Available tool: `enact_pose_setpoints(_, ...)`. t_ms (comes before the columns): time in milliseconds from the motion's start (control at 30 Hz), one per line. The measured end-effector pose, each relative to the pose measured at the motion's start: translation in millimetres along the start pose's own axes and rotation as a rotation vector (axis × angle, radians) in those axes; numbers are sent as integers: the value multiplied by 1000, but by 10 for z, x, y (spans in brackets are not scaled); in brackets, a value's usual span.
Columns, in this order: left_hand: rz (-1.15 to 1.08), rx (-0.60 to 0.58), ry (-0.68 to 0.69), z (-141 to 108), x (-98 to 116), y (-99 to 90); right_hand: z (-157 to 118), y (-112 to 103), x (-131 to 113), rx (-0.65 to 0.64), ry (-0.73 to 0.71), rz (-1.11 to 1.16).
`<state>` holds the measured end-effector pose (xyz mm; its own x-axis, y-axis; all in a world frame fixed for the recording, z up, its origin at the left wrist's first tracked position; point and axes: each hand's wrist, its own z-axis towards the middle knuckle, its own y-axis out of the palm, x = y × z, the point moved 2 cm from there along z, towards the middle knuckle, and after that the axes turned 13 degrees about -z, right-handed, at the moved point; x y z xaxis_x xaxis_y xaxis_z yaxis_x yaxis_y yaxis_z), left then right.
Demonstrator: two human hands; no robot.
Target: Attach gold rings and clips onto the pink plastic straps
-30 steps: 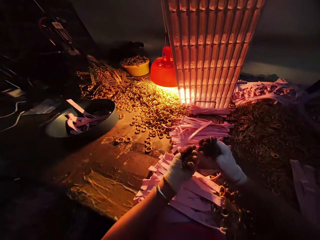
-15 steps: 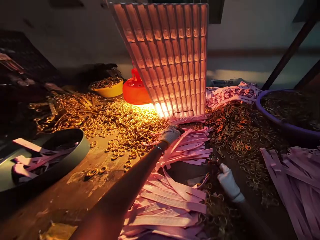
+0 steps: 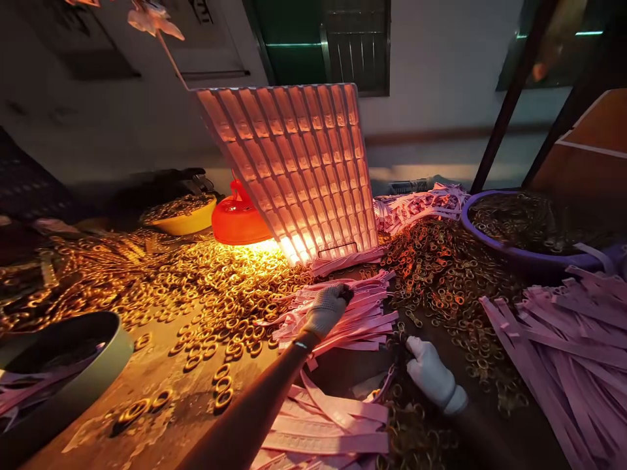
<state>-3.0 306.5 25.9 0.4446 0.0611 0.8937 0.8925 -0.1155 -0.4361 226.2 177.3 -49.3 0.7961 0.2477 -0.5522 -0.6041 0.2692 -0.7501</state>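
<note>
My gloved left hand [image 3: 326, 309] reaches forward and rests on a stack of pink strips [image 3: 362, 312], its fingers curled over the top ones. My gloved right hand [image 3: 431, 373] lies lower, near the table's front, with its fingertips among loose metal rings [image 3: 435, 274]; what it pinches is too dark to tell. A second heap of pink strips [image 3: 333, 424] lies under my left forearm.
A slanted ribbed panel [image 3: 304, 170] stands behind the strips with a lit red lamp [image 3: 238, 219] beside it. Gold rings [image 3: 196, 287] cover the left table. A yellow bowl [image 3: 183, 219], a grey basin [image 3: 73, 372], a purple tub [image 3: 529, 228] and more pink strips [image 3: 563, 339] surround me.
My left hand left my right hand and reached out onto the far strip stack. My right hand dropped to the rings. The view tilted upward.
</note>
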Motion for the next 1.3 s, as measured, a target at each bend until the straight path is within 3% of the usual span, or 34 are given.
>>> enact_pose_setpoints(67,-128,-84,-65,-378,-91,-64,43,-214,-199,-90,-93,-40)
enact_pose_setpoints(167,-513,-218,-245,-1023,-235,-98,41,-485,-605,-193,-216,-118)
enact_pose_setpoints(267,-784,-210,-392,-1560,-278,-71,-26,-582,-1029,-324,-311,-264)
enact_pose_setpoints(400,-890,-179,-454,-1928,-230,3,-181,-572,-1385,-336,-413,-566)
enact_pose_setpoints(533,-882,-178,-389,-2048,-159,8,-333,-562,-1461,-226,-505,-740)
enact_pose_setpoints(700,-814,-152,-280,-2127,-89,-31,-445,-566,-1478,-19,-547,-760)
enact_pose_setpoints(800,-689,-195,-192,-2155,-70,-17,-489,-538,-1470,-3,-530,-790)
enact_pose_setpoints(967,-372,-265,82,-2158,-108,24,-519,-526,-1458,-62,-525,-751)
enact_pose_setpoints(1167,-332,-259,-61,-2179,-324,16,-474,-611,-1461,-405,-459,-759)
enact_pose_setpoints(1300,-328,-313,-53,-2200,-312,60,-453,-542,-1385,-457,-563,-790)
